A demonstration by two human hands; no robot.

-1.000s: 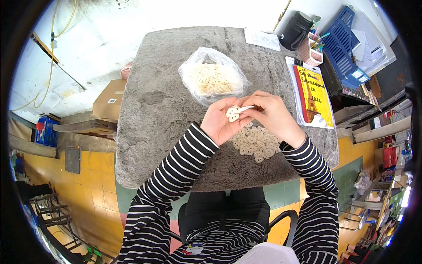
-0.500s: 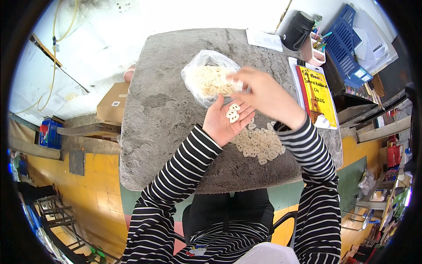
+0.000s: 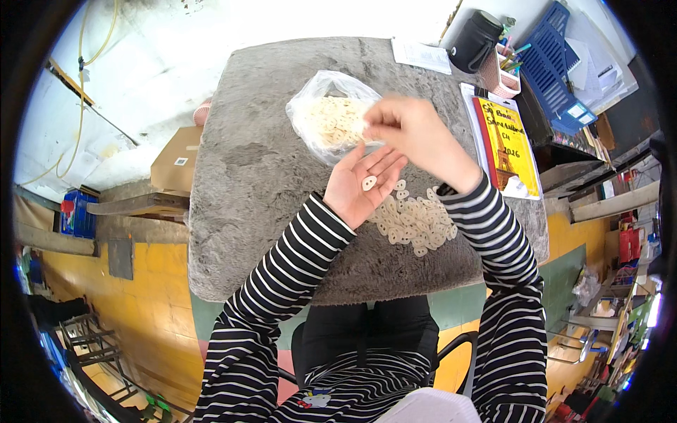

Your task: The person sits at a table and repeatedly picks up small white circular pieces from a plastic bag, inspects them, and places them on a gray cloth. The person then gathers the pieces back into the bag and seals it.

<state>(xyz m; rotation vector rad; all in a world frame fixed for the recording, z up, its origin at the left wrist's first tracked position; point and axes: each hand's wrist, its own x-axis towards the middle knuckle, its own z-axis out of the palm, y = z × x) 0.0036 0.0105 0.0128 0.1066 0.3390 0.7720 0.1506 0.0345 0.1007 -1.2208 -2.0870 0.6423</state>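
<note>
The person's left hand (image 3: 350, 193) lies palm up above the middle of the table covered in grey plush cloth (image 3: 247, 183), fingers extended and loose, with one small cream-coloured flat piece with holes (image 3: 369, 183) resting on it. The right hand (image 3: 417, 132) hangs by the right side of the clear plastic bag (image 3: 302, 106), thumb and forefinger drawn together; blur hides whether they pinch anything, so that cannot be told. The bag, toward the table's far edge, holds many pale pieces (image 3: 331, 123). A loose heap of greyish-cream pieces (image 3: 417, 225) lies toward the near edge, right of centre. To handle the pieces well, the left palm would best stay level and slightly cupped, and the right fingertips should let go low over the bag's contents, clear of the heap.
</note>
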